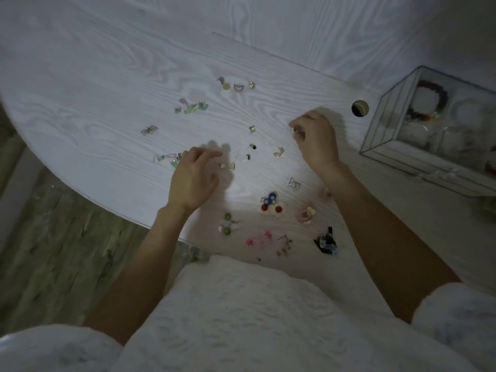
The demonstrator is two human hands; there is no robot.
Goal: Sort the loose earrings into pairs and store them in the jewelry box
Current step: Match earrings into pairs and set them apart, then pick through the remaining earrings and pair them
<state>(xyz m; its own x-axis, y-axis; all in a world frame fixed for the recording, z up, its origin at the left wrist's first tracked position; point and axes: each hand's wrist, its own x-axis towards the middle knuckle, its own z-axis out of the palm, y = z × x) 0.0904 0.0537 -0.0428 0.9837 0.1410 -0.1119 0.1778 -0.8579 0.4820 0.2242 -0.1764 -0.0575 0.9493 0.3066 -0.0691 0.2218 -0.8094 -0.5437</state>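
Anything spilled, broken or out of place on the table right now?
Nothing looks damaged. Earrings lie scattered over the white table, several already grouped near its front edge, like the red-centred flower pair. The glass jewelry box sits upright at right.

Home rm: white woodgrain desk (107,76) w/ cable hole (360,108), wood-look floor (67,251).

left hand (193,181) fingers curled, right hand (316,138) curled

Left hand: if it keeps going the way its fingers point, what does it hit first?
Likely the small pale earring just past the left hand fingertips; the dark studs lie beyond. Height over the table is unclear.
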